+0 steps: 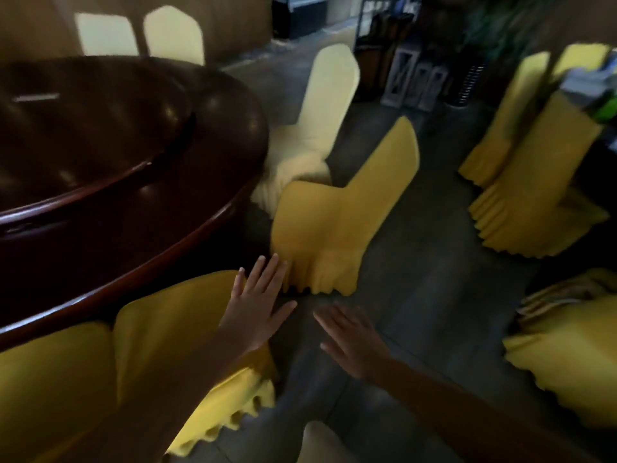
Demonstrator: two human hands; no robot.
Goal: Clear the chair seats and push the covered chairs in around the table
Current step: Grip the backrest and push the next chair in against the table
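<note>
A dark round wooden table [140, 202] fills the left. A yellow-covered chair [327, 215] stands a little out from its edge, seat bare, back pointing right. Beyond it a pale cream-covered chair [320, 105] sits close to the table. Another yellow-covered chair [173, 355] is tucked at the table's near edge, under my left arm. My left hand [257, 305] is flat with fingers spread, hovering near that chair's top and just short of the middle chair's skirt. My right hand [350, 335] is open over the floor, holding nothing.
Yellow-covered chairs [534, 182] stand away from the table at right, one [574, 355] at lower right with folded cloth on it. Two cream chair backs [140, 35] show behind the table. Racks and white stands [414, 78] line the back. Grey floor [417, 269] lies between.
</note>
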